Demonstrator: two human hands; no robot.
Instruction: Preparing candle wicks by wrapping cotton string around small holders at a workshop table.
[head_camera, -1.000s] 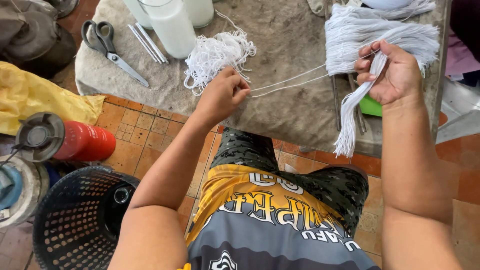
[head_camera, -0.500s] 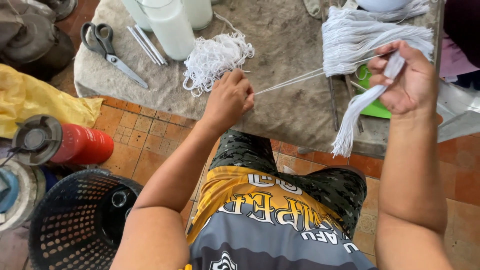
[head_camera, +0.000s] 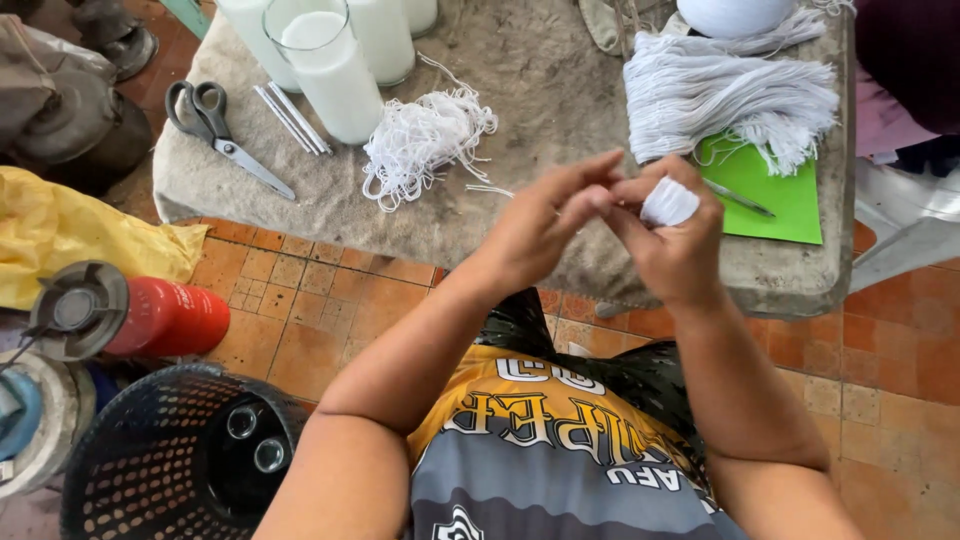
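Observation:
My right hand (head_camera: 672, 240) is closed around a small bunch of white string (head_camera: 668, 201), over the front edge of the low cloth-covered table (head_camera: 560, 90). My left hand (head_camera: 545, 215) meets it fingertip to fingertip, pinching the string at the same spot. Just behind my hands a large bundle of white string (head_camera: 730, 92) lies partly on a green sheet (head_camera: 775, 190). A loose tangle of cut white strings (head_camera: 425, 140) rests on the table left of my hands.
Scissors (head_camera: 215, 125) and thin white sticks (head_camera: 290, 118) lie at the table's left, near tall white candles in glasses (head_camera: 330, 65). A black plastic basket (head_camera: 175, 455), a red canister (head_camera: 150, 318) and yellow cloth (head_camera: 70, 240) sit on the tiled floor at left.
My hands were apart with strings stretched between them; they have come together, and my right hand now has the string gathered in its fist.

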